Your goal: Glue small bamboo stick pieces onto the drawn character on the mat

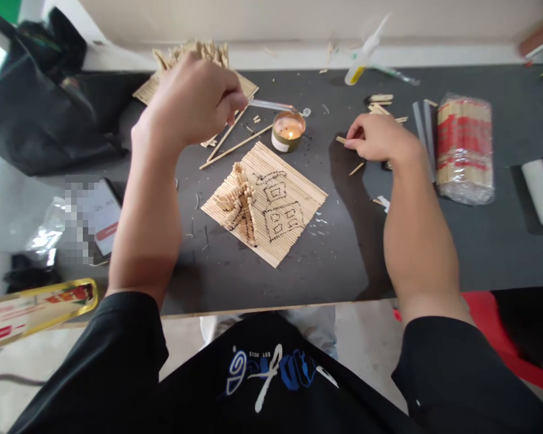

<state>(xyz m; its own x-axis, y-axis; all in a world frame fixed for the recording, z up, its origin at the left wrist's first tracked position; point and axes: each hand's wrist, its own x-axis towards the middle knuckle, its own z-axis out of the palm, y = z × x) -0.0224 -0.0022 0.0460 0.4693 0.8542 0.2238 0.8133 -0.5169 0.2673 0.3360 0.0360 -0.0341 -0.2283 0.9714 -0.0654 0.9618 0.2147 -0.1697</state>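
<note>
My left hand is closed on a thin translucent stick, whose far end is over a lit candle in a small tin. Between thumb and fingertips, my right hand pinches a short wooden stick piece above the dark table. A square mat of wooden sticks lies in front of me, turned like a diamond. It has characters drawn in black, and short sticks stand upright along part of the drawing. Another stick mat with upright sticks is partly hidden behind my left hand.
A glue bottle stands at the back. At the right are grey sticks, a wrapped bundle of sticks and a white object. A black bag and a phone are at the left. Long sticks lie beside the candle.
</note>
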